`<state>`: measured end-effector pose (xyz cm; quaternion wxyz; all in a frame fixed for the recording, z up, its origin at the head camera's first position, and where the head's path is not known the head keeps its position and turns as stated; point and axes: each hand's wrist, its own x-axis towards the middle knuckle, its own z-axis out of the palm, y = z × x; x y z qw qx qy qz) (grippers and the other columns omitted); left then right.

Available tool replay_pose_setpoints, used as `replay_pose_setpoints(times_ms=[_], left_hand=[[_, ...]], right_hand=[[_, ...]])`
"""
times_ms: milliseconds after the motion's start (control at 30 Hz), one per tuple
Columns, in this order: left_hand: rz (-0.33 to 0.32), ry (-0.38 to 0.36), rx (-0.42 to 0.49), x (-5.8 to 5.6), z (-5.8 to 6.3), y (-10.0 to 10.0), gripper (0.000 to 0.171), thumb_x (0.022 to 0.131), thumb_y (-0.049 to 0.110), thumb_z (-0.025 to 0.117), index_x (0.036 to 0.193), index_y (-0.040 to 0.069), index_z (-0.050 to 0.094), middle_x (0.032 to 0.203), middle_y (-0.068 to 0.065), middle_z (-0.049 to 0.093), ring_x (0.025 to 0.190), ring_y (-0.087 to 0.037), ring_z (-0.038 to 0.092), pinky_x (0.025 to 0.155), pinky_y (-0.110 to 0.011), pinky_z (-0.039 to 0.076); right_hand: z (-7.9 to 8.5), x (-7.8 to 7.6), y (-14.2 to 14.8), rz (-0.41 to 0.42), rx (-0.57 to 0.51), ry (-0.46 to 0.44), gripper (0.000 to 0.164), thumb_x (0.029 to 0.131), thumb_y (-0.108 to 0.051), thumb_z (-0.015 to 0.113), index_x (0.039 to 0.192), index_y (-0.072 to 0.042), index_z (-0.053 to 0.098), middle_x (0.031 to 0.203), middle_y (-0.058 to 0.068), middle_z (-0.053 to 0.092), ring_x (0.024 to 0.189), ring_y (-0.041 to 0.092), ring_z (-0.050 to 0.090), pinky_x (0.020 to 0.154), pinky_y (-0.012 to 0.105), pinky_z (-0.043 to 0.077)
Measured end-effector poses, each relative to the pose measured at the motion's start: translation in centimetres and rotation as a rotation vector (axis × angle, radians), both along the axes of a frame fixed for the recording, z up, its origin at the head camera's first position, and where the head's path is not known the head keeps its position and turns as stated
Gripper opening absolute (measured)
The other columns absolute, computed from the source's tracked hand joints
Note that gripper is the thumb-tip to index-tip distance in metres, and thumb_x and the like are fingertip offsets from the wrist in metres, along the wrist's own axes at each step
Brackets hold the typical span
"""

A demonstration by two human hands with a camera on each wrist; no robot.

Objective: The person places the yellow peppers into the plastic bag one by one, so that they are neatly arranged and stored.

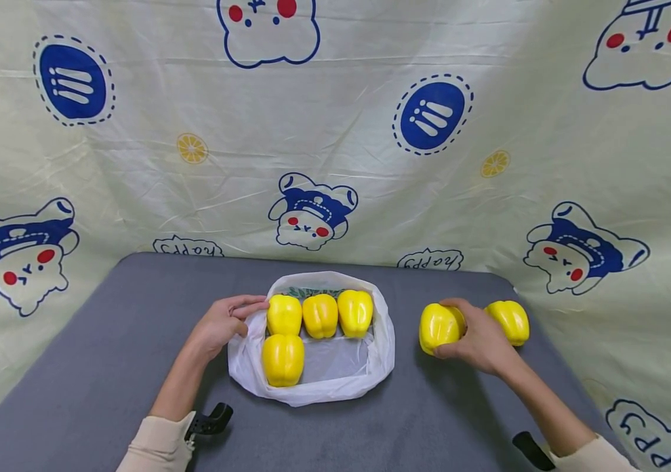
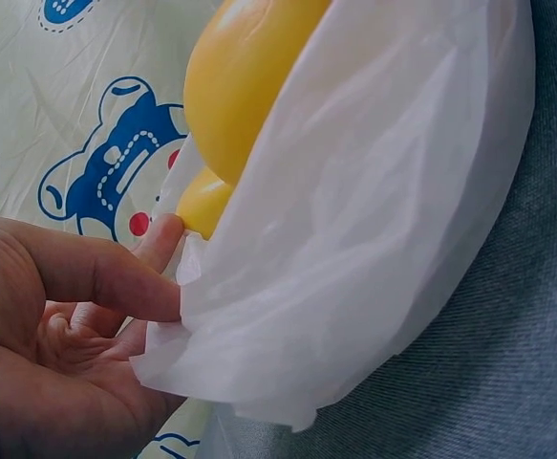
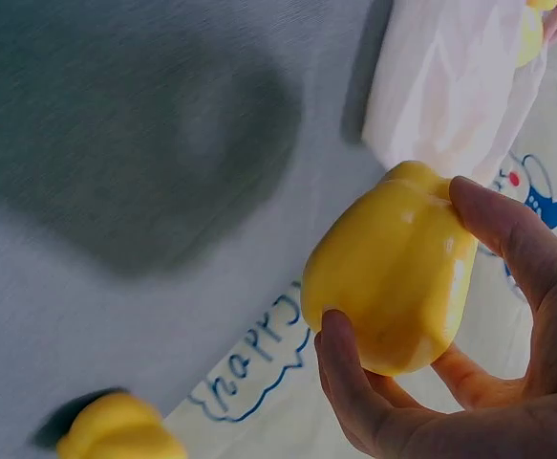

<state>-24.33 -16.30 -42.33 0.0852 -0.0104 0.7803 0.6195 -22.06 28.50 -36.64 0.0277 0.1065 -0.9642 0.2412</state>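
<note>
A white plastic bag (image 1: 380,354) sits with its mouth wide and its rim folded down, and several yellow bell peppers (image 1: 283,360) lie inside it. On the bag's left side, my left hand (image 1: 224,326) holds the rim between thumb and fingers; the left wrist view shows the thin plastic (image 2: 354,229) at the fingertips. To the right of the bag, my right hand (image 1: 479,337) grips another yellow bell pepper (image 3: 393,268) around its sides, raised over the table with a shadow below. One more yellow bell pepper (image 1: 509,321) lies just beyond that hand.
The grey cloth-covered table (image 1: 117,354) carries everything. Behind and beside it hangs a pale printed sheet (image 1: 347,131) with cartoon figures, close to the table's back edge. Black straps (image 1: 211,419) are at both wrists.
</note>
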Motion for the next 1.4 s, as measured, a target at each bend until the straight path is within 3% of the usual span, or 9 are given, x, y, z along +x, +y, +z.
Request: replay_pose_setpoints(times_ms=[367,933,1400], left_hand=[[0.0,-0.006,0.0,-0.1,0.1,0.0,0.069,0.079,-0.019,0.049,0.143,0.006,0.057,0.14,-0.01,0.064,0.147,-0.034,0.04,0.079,-0.026,0.047],[0.001,-0.006,-0.007,-0.1,0.0,0.0,0.068,0.079,-0.019,0.05,0.142,0.006,0.058,0.14,-0.01,0.064,0.146,-0.034,0.041,0.078,-0.025,0.048],[0.005,-0.021,0.002,-0.2,0.1,-0.1,0.069,0.079,-0.019,0.048,0.142,0.007,0.057,0.14,-0.01,0.064,0.146,-0.032,0.042,0.076,-0.027,0.046]], right_hand=[[0.6,-0.6,-3.3,0.028,-0.039,-0.012,0.087,0.068,-0.028,0.088,0.143,-0.007,0.048,0.129,0.02,0.06,0.101,0.031,0.059,0.081,0.045,0.052],[1.4,-0.9,-7.6,0.097,-0.13,-0.025,0.085,0.07,-0.027,0.087,0.144,-0.012,0.048,0.131,0.015,0.059,0.102,0.031,0.06,0.081,0.041,0.055],[0.4,-0.6,-11.8,0.166,-0.158,-0.088,0.088,0.067,-0.018,0.091,0.145,-0.015,0.05,0.131,0.011,0.059,0.101,0.028,0.06,0.082,0.04,0.057]])
